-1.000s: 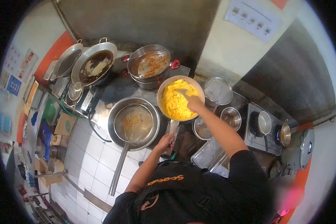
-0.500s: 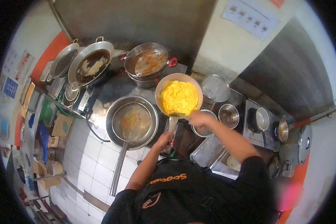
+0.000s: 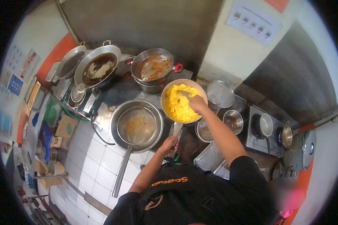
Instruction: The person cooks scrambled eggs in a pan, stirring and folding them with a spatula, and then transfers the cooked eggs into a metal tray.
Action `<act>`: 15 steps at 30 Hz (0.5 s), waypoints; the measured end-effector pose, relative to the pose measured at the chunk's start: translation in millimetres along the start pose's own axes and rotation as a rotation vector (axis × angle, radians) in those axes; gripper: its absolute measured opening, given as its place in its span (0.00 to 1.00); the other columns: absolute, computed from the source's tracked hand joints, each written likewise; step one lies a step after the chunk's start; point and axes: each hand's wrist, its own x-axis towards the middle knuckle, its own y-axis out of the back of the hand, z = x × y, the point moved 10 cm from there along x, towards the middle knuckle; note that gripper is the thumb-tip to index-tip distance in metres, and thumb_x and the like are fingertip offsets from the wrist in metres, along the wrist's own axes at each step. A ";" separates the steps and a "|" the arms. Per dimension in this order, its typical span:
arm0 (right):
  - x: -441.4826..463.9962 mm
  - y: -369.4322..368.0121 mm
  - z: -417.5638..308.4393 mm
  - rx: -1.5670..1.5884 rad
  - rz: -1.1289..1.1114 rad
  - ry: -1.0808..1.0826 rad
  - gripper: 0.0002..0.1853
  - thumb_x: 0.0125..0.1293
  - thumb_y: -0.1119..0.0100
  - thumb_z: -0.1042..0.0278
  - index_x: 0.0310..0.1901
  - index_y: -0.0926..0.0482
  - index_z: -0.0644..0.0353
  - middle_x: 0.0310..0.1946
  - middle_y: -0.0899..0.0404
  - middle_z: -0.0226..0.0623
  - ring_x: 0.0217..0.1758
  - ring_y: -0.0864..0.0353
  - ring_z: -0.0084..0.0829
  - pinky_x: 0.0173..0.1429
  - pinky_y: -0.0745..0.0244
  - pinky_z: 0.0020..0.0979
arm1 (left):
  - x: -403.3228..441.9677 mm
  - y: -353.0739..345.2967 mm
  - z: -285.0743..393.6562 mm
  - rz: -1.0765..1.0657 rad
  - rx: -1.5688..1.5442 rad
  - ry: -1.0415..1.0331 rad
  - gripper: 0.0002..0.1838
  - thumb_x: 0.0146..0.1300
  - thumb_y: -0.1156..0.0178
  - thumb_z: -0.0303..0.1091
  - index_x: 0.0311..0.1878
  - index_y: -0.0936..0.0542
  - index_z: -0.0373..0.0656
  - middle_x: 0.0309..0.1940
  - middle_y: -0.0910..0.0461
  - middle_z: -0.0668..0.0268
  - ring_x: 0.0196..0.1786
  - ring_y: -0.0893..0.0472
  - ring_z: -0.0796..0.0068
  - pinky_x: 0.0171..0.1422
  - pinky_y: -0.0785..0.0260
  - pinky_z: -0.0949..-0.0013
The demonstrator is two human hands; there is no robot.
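My left hand (image 3: pixel 170 144) is wrapped round the pale handle of a frying pan (image 3: pixel 164 108). Yellow scrambled egg (image 3: pixel 178 106) covers most of the pan's inside. Over the pan's right side, my right hand (image 3: pixel 198 104) is closed on a grey spatula (image 3: pixel 183 93), whose blade touches the egg toward the far side. Its handle is mostly hidden in my fingers. Left of the pan, a long-handled strainer (image 3: pixel 139 122) rests in a large metal bowl (image 3: pixel 115 138).
Behind the pan stands a pot with a colander of brown bits (image 3: pixel 154 68). A wok of dark oil (image 3: pixel 97 71) is at the back left. To the right are a round mesh strainer (image 3: pixel 220 93), a small metal pot (image 3: pixel 233 122) and a stove (image 3: pixel 255 140) with a saucepan (image 3: pixel 266 125).
My right hand has swept the spatula from the pan's near edge up to its far side. The egg has been shifted, and its surface looks more broken up.
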 end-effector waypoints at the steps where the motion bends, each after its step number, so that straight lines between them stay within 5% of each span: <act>1: 5.6 -6.7 -1.2 -0.034 0.001 0.010 0.11 0.53 0.52 0.75 0.28 0.20 0.71 0.20 0.20 0.50 0.19 0.19 0.43 0.26 0.23 0.38 | 0.1 -0.1 0.8 -0.004 0.012 0.002 0.17 0.69 0.51 0.49 0.40 0.30 0.43 0.22 0.31 0.67 0.20 0.31 0.74 0.23 0.36 0.71; 5: 23.1 -48.5 18.2 -0.300 0.205 0.256 0.11 0.52 0.50 0.73 0.28 0.19 0.72 0.25 0.19 0.53 0.24 0.17 0.45 0.31 0.22 0.40 | -8.1 -6.9 7.6 -0.007 0.027 0.005 0.17 0.69 0.52 0.50 0.39 0.30 0.43 0.21 0.31 0.67 0.20 0.31 0.74 0.23 0.36 0.72; 8: 16.4 -32.1 8.7 -0.455 -0.206 0.218 0.13 0.52 0.51 0.69 0.34 0.18 0.67 0.27 0.20 0.55 0.32 0.18 0.48 0.36 0.23 0.41 | 0.7 -1.3 0.6 -0.040 0.036 -0.007 0.21 0.69 0.54 0.54 0.34 0.30 0.44 0.21 0.31 0.68 0.19 0.30 0.75 0.24 0.35 0.72; 9: 10.5 -19.8 5.8 -0.545 -0.273 0.259 0.13 0.52 0.48 0.67 0.33 0.19 0.66 0.26 0.19 0.52 0.25 0.19 0.43 0.31 0.24 0.40 | 5.5 -0.3 -4.2 -0.060 0.044 -0.009 0.23 0.69 0.55 0.56 0.32 0.30 0.44 0.20 0.31 0.68 0.19 0.30 0.75 0.25 0.35 0.72; 12: -29.3 9.7 3.3 -0.415 -0.483 0.275 0.12 0.55 0.46 0.66 0.35 0.19 0.64 0.20 0.22 0.42 0.17 0.24 0.31 0.23 0.29 0.35 | -1.4 -3.1 5.3 0.004 0.070 -0.026 0.23 0.69 0.54 0.56 0.32 0.30 0.44 0.20 0.31 0.68 0.18 0.30 0.75 0.24 0.35 0.71; 15: -78.3 17.6 11.3 0.038 -0.654 -0.032 0.11 0.59 0.45 0.66 0.39 0.19 0.63 0.14 0.28 0.31 0.11 0.32 0.20 0.15 0.35 0.28 | -4.2 -5.1 9.6 -0.017 0.138 -0.053 0.24 0.68 0.55 0.57 0.31 0.31 0.44 0.19 0.32 0.68 0.17 0.31 0.75 0.22 0.36 0.70</act>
